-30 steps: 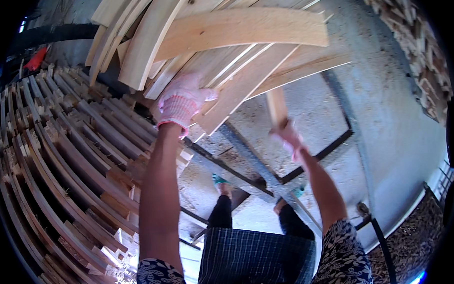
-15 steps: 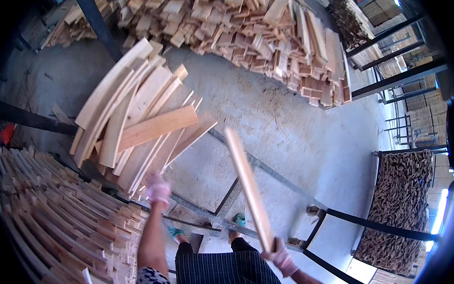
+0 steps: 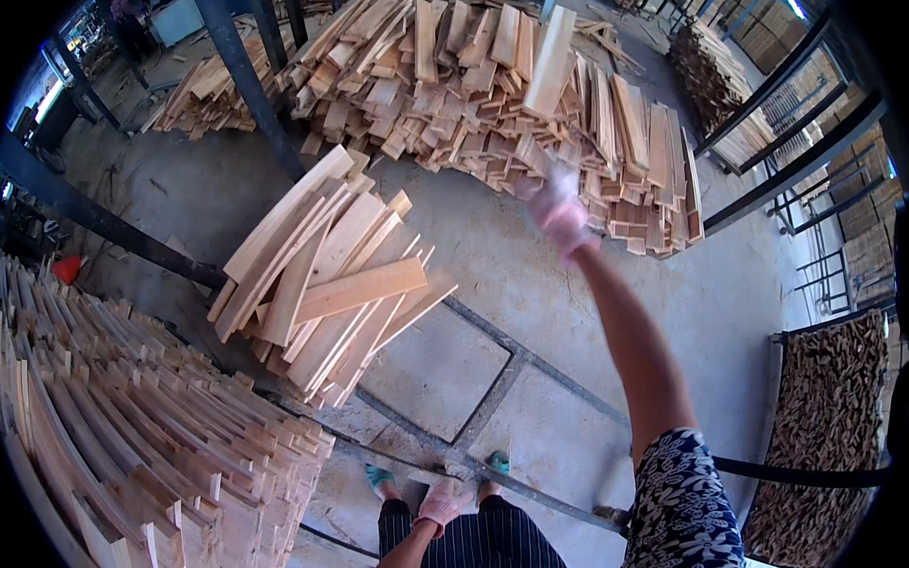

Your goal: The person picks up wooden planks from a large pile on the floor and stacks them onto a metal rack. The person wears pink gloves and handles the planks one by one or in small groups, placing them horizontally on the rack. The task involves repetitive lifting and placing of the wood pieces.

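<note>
My right hand point(image 3: 560, 210), in a pale glove, is stretched far forward at the end of a straight arm. Its fingers are blurred but look spread, with nothing in them. Beyond the fingertips and apart from them, a long light wooden board point(image 3: 551, 62) shows against the big heap of boards point(image 3: 449, 114); whether it is airborne or resting there I cannot tell. Close to my waist, over the striped dark apron point(image 3: 484, 543), my left hand point(image 3: 445, 503) is gloved too, its fingers curled together and no object visible in them.
A loose stack of boards point(image 3: 344, 278) lies left of centre, one board crosswise on top. Tightly packed upright boards point(image 3: 160, 445) fill the lower left. Dark metal posts point(image 3: 247, 81) and floor rails point(image 3: 489, 398) frame the area. A rack of dark strips point(image 3: 820, 431) stands at right.
The board in my right hand has left it, and that arm has swung from my waist out toward the heap. My left hand has drawn back from the loose stack to my waist. The view has tilted up.
</note>
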The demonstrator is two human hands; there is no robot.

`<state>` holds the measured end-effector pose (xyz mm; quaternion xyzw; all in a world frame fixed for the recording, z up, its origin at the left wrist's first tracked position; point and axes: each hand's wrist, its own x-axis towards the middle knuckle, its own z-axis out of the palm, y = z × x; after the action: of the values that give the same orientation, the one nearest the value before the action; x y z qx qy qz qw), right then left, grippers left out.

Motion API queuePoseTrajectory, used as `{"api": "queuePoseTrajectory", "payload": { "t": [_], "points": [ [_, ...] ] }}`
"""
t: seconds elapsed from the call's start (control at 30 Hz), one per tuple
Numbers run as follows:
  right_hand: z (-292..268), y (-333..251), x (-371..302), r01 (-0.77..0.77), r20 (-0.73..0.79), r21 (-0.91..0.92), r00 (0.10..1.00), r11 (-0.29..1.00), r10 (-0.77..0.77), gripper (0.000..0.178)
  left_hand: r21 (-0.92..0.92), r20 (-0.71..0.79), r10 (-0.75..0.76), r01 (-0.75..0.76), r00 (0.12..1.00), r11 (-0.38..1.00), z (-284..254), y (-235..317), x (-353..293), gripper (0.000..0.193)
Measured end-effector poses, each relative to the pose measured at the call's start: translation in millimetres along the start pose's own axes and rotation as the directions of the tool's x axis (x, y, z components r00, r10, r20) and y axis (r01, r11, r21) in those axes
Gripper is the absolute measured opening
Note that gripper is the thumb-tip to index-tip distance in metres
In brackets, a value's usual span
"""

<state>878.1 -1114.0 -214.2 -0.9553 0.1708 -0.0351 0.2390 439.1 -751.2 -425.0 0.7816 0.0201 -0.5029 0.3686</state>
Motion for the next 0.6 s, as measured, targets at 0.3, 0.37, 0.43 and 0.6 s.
{"api": "queuePoseTrajectory", "payload": {
  "t": [0.3, 0.37, 0.43, 0.6],
  "points": [
    [33.5, 170.5, -625.1, -0.349, 0.835, -0.297, 0.357, 0.889, 0.419, 0.081, 0.314, 0.031, 0.010, -0.019, 0.999, 0.949, -17.7, -18.3, -2.5, 0.056],
    [-36.9, 210.7, -696.5, -0.516, 0.667, -0.491, 0.297, 0.702, 0.684, 0.079, 0.519, 0.073, 0.029, -0.063, 0.997, 0.852, -51.1, 13.5, 1.9, 0.056],
    [-144.0, 219.4, -729.9, -0.677, 0.318, -0.600, 0.287, 0.426, 0.904, 0.077, 0.596, 0.144, -0.072, -0.029, 0.987, 0.803, -49.2, -13.7, 35.5, 0.051],
    [-408.3, 159.8, -855.1, -0.747, -0.558, -0.616, 0.192, -0.248, 0.807, 0.072, 0.349, 0.188, 0.026, -0.091, 0.982, 0.933, -29.2, 12.3, -41.3, 0.040]
  ]
}}
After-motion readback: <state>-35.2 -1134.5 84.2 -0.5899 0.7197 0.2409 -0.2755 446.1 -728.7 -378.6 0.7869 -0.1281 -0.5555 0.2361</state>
